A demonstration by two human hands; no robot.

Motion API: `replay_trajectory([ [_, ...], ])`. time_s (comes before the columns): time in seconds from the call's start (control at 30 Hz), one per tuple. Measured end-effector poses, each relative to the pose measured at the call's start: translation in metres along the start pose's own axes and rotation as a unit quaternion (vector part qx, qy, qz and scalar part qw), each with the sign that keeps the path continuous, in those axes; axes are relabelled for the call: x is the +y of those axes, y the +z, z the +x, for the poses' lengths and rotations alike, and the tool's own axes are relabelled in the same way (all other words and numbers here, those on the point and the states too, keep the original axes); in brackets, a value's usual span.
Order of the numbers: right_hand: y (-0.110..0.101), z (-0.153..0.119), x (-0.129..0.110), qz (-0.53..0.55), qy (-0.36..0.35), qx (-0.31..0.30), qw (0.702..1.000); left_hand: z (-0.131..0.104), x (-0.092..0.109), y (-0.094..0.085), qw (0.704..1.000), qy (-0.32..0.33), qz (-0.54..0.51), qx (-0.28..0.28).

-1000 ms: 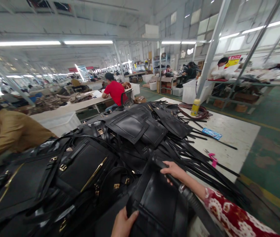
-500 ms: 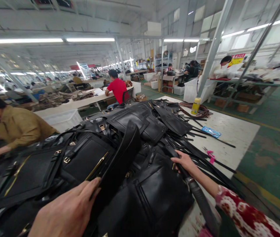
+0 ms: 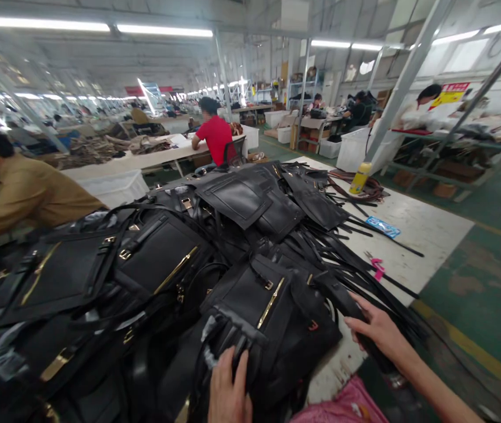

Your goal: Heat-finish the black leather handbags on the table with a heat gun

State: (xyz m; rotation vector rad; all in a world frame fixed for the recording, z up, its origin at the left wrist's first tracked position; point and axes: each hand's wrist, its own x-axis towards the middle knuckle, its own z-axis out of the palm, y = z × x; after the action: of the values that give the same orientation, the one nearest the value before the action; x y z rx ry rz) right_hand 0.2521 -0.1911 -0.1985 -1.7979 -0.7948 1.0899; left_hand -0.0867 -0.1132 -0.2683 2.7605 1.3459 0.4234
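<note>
Black leather bags with gold zips and buckles cover the table. The nearest bag [image 3: 277,311] lies with its gold zip facing up, clear plastic wrap beside its handle. My left hand [image 3: 230,385] rests on the near edge of this bag by its handle, fingers slightly apart and pointing forward, gripping nothing. My right hand [image 3: 376,329] is wrapped round a thick black strap [image 3: 336,291] at the bag's right side. Loose black flaps [image 3: 241,194] lie on top of the heap further back.
On the white table [image 3: 436,226] lie pink-handled snips [image 3: 377,268], a blue packet [image 3: 383,227], a yellow bottle [image 3: 360,178] and coiled brown straps [image 3: 376,191]. A person in tan [image 3: 43,194] is at the left, one in red [image 3: 215,138] further back.
My left hand has let go of the raised black piece and moved right onto the near bag. That bag now shows its zip side. My right hand appears lower and further right in the view.
</note>
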Motion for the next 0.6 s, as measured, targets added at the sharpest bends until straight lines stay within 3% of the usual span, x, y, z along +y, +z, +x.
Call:
replay_trajectory([
  [0.1,0.018,-0.020,-0.018,-0.021,-0.027,-0.088,0.996,-0.015,-0.007,0.002,0.998,-0.022,-0.032,0.045],
  [0.23,0.057,-0.040,-0.036,-0.064,-0.072,-0.224,0.970,-0.020,-0.011,0.004,0.997,-0.006,-0.070,0.028],
  [0.3,0.075,-0.046,-0.038,-0.101,-0.066,-0.261,0.958,-0.022,-0.014,0.005,0.997,-0.001,-0.074,0.019],
  [0.6,0.124,-0.038,-0.038,-0.169,-0.043,-0.278,0.945,-0.024,-0.009,0.005,0.998,0.009,-0.019,0.051],
])
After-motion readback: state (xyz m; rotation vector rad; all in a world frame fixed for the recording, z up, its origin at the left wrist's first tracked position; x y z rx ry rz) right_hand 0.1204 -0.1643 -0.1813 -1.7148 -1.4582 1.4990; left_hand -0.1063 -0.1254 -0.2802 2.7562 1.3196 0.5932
